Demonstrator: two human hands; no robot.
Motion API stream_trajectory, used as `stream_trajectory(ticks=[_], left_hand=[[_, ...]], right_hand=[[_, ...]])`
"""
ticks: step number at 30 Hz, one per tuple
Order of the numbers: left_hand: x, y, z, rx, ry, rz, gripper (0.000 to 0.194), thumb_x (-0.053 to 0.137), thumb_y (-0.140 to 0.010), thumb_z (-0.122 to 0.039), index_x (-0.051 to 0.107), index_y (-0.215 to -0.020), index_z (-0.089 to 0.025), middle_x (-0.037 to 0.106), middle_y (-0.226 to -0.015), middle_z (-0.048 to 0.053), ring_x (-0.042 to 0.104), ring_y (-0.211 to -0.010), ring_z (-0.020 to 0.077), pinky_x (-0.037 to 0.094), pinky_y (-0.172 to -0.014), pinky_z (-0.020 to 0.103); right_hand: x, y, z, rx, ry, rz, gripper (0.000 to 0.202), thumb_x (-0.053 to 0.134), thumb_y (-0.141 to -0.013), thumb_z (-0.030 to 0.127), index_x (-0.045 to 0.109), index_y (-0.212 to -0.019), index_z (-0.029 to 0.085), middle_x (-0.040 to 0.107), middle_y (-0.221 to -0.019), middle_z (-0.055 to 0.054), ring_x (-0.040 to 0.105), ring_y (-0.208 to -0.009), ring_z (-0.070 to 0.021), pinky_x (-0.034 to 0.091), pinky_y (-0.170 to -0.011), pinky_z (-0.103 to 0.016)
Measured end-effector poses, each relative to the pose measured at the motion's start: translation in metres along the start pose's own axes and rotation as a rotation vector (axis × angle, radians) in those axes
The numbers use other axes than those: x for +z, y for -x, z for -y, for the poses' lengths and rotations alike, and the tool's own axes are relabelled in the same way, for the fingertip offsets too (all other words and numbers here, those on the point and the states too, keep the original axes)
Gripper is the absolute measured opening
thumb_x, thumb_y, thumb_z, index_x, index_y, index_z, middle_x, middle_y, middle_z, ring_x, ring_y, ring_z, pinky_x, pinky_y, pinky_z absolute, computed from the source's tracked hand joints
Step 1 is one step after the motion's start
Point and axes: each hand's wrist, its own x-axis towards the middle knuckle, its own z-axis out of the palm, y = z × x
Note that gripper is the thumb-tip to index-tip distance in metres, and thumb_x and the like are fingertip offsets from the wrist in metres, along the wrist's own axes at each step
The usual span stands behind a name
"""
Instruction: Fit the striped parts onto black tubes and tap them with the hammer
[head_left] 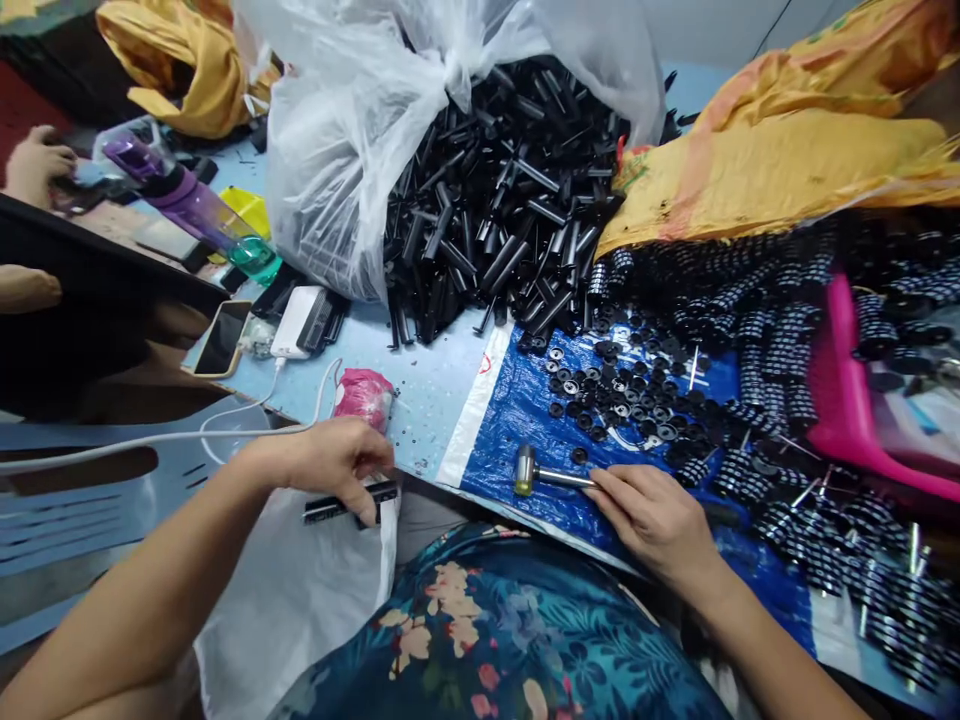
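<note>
My right hand (656, 520) grips the thin metal handle of a small hammer (555, 478). The hammer has a metal head with a yellowish face and lies low over a blue plastic sheet (499, 440). Over the mouth of a white bag (277, 590) is my left hand (341, 462), its fingers curled and the thumb apart, with nothing visible between them. Just below those fingers, black strip-like pieces (322, 510) show at the bag's opening. Small black round caps (592, 390) are scattered on the blue sheet beyond the hammer.
A plastic bag (330, 180) spills black tubes (510, 260) at the back. Black-and-white ridged parts (772, 340) pile up at right beside a pink basket (847, 400). A pink bundle (365, 395), phone (223, 338), cable and purple bottle (184, 205) are left. Another person's hand (41, 165) is far left.
</note>
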Motion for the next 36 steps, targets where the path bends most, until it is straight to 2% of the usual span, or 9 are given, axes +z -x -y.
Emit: stream_trajectory(ticks=[3,7,9,15,20,22,26,31,36], left_hand=[[-0.002,-0.019,-0.017,0.106,0.078,-0.138,0.029,0.075,-0.077,-0.038,0.074,-0.098,-0.018,0.071,-0.086,0.003,0.060,-0.076,0.0169,0.042,-0.067,0.024],[-0.019,-0.112,-0.044,-0.013,-0.144,-0.866,0.024,0.053,-0.093,-0.030,0.068,-0.104,-0.015,0.070,-0.102,0.009,0.062,-0.093,0.0203,0.043,-0.082,0.029],[-0.037,-0.156,-0.049,-0.132,-0.211,-1.014,0.020,0.055,-0.089,-0.026,0.068,-0.098,-0.013,0.068,-0.103,0.013,0.061,-0.100,0.0238,0.043,-0.084,0.031],[-0.071,-0.204,-0.032,-0.075,0.056,-0.997,0.010,0.066,-0.072,-0.021,0.060,-0.066,-0.018,0.059,-0.065,0.004,0.057,-0.067,0.0192,0.038,-0.063,0.029],[-0.045,-0.180,-0.026,0.059,0.780,-0.842,0.025,0.072,-0.067,-0.038,0.055,-0.071,-0.020,0.045,-0.055,-0.005,0.037,-0.048,0.0101,0.028,-0.050,0.026],[-0.022,-0.170,-0.032,0.082,0.645,-0.837,0.025,0.068,-0.070,-0.038,0.051,-0.066,-0.021,0.045,-0.057,-0.003,0.039,-0.052,0.0115,0.031,-0.054,0.026],[0.015,-0.159,-0.045,-0.009,-0.097,-0.831,0.025,0.056,-0.081,-0.031,0.046,-0.060,-0.020,0.052,-0.074,0.003,0.050,-0.070,0.0170,0.037,-0.065,0.030],[0.007,-0.161,-0.050,-0.126,-0.364,-0.614,0.033,0.046,-0.094,-0.041,0.051,-0.069,-0.021,0.061,-0.079,0.006,0.059,-0.076,0.0222,0.037,-0.067,0.032],[-0.006,-0.174,-0.045,-0.090,-0.216,-0.645,0.016,0.056,-0.088,-0.031,0.056,-0.101,-0.023,0.063,-0.070,0.001,0.060,-0.069,0.0219,0.035,-0.064,0.030]], right_hand=[[0.008,-0.003,-0.004,0.025,-0.026,0.048,0.017,0.067,-0.094,0.029,0.068,-0.107,0.018,0.069,-0.097,-0.009,0.065,-0.087,-0.0229,0.054,-0.079,-0.039],[0.010,-0.022,0.006,0.067,-0.064,0.020,0.020,0.065,-0.094,0.032,0.069,-0.109,0.019,0.071,-0.102,-0.011,0.068,-0.091,-0.0244,0.055,-0.081,-0.041],[0.004,-0.030,0.010,0.094,-0.110,0.019,0.016,0.061,-0.096,0.028,0.070,-0.107,0.021,0.072,-0.099,-0.009,0.069,-0.088,-0.0233,0.055,-0.080,-0.040],[-0.030,-0.037,-0.030,0.337,-0.204,-0.114,0.014,0.057,-0.097,0.032,0.069,-0.094,0.026,0.072,-0.083,-0.001,0.068,-0.071,-0.0187,0.055,-0.068,-0.033],[-0.055,-0.079,-0.119,0.716,-0.024,-0.440,0.030,0.044,-0.099,0.047,0.056,-0.105,0.020,0.069,-0.083,-0.005,0.063,-0.065,-0.0195,0.051,-0.065,-0.034],[-0.058,-0.108,-0.149,0.852,0.160,-0.468,0.039,0.049,-0.095,0.054,0.054,-0.109,0.018,0.069,-0.084,-0.009,0.065,-0.074,-0.0243,0.051,-0.075,-0.040],[-0.058,-0.148,-0.184,1.009,0.314,-0.255,0.051,0.064,-0.084,0.051,0.050,-0.116,0.014,0.068,-0.087,-0.015,0.065,-0.085,-0.0333,0.049,-0.084,-0.050],[-0.060,-0.132,-0.181,0.985,0.156,-0.403,0.044,0.065,-0.081,0.039,0.048,-0.116,0.017,0.065,-0.077,-0.005,0.065,-0.082,-0.0285,0.050,-0.085,-0.046],[-0.049,-0.089,-0.111,0.845,-0.659,-0.556,0.057,0.064,-0.084,0.057,0.042,-0.126,0.026,0.064,-0.083,0.000,0.062,-0.065,-0.0185,0.053,-0.063,-0.033]])
